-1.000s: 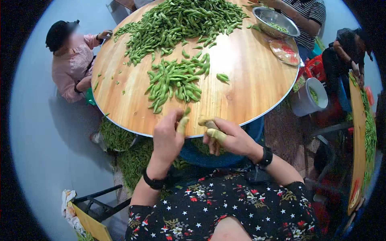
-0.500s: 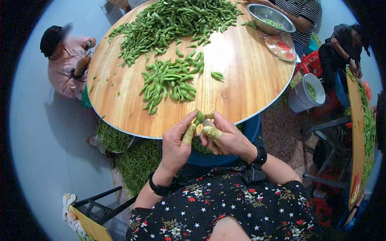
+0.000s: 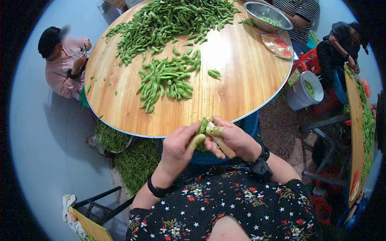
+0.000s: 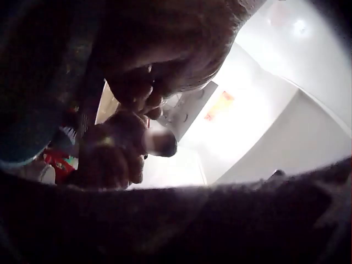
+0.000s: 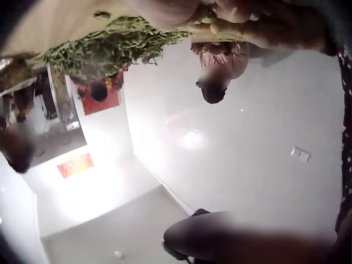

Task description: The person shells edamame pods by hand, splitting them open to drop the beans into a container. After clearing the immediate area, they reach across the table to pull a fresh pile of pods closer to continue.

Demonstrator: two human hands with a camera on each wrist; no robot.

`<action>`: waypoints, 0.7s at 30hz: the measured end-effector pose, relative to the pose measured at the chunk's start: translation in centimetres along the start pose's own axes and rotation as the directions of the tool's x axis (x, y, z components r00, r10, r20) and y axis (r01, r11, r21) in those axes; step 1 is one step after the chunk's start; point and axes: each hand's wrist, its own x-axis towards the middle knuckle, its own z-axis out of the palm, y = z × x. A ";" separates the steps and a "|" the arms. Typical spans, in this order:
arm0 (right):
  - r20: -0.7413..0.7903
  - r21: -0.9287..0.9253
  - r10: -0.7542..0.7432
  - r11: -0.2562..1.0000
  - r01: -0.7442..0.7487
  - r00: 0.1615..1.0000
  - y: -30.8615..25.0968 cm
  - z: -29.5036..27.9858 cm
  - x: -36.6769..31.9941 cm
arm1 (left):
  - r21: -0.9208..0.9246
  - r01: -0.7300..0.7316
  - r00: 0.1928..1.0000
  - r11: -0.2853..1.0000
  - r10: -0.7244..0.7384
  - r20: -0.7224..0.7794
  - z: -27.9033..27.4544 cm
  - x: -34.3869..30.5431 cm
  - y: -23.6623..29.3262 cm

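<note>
Your left hand (image 3: 177, 144) and right hand (image 3: 237, 141) pinch a pod (image 3: 203, 126) between them | pod: near edge of table (image 3: 241, 84) | small pile (image 3: 165, 80) beyond, big pile (image 3: 173, 24) behind | bowl (image 3: 259, 24) far right, bucket (image 3: 295, 95) beside table

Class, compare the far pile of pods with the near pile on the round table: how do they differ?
The far pile is much larger than the near pile. The far pile is heaped deep; the near pile lies thin. Both are green and lie on the same wooden tabletop.
</note>
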 end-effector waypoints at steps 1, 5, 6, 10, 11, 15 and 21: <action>-0.017 -0.046 -0.004 0.999 0.004 1.000 -0.1 0.2 0.0 | 0.001 0.000 1.000 1.000 0.000 -0.001 0.1 -0.1 0.1; -0.084 -0.160 -0.057 0.986 0.043 0.995 -0.2 1.4 -0.5 | 0.155 -0.034 0.995 0.987 0.047 -0.086 0.7 -0.3 0.3; -0.086 -0.159 -0.060 0.986 0.045 0.995 -0.5 1.7 -0.6 | -0.313 0.364 0.921 0.877 -0.390 -0.021 0.7 -0.4 0.1; -0.172 -0.562 -0.140 0.827 0.019 0.975 -0.9 1.0 -0.7 | -0.631 0.592 0.747 0.502 -0.635 0.195 1.5 -0.5 -0.5; -0.155 -0.649 -0.177 0.760 0.035 0.972 -0.9 0.6 -0.7 | -0.430 0.562 0.807 0.707 -0.583 0.097 1.7 -0.5 -0.4; -0.014 -0.911 -0.657 0.319 0.262 0.754 -0.9 0.5 -0.5 | -0.022 0.136 0.987 0.990 -0.138 -0.079 1.6 0.3 0.1; 0.207 -0.947 -0.601 0.076 0.313 0.772 -1.2 0.9 -0.4 | -0.030 0.085 0.995 0.996 -0.083 0.045 1.1 0.0 1.5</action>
